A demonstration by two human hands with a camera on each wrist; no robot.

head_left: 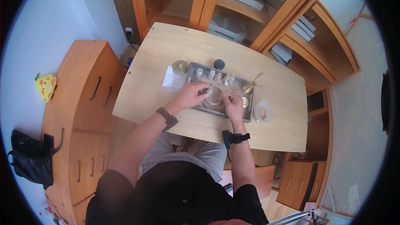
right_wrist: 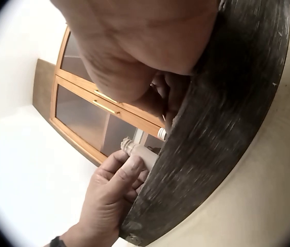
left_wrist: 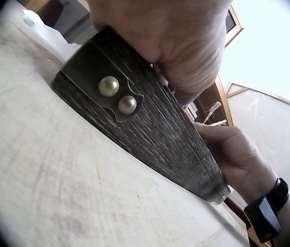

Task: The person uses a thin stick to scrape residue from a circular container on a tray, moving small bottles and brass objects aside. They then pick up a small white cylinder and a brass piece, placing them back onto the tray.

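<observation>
One pale worktop [head_left: 277, 81] carries one dark tray [left_wrist: 165, 139], with brown powder inside. Two hands work above the tray and cover part of it. The left hand [head_left: 193, 95] has its grip closed, thumb and fingers around one small pale bottle [right_wrist: 145, 156], which is tilted above the tray's middle. The right hand [head_left: 234, 107] has its fingers bent close together over the tray; I cannot tell what its grip has hold of. On the worktop around the tray are one white paper [head_left: 171, 78], one clear tub [head_left: 266, 119], one brass vase [head_left: 248, 87] with dry stalks, one ornate round pot [head_left: 180, 67] and one black container [head_left: 219, 64]. Five more small bottles [head_left: 211, 74] stand along the tray's far side. In both wrist views the tray wall hides most of its contents, and the right fingertips are hard to make out.
</observation>
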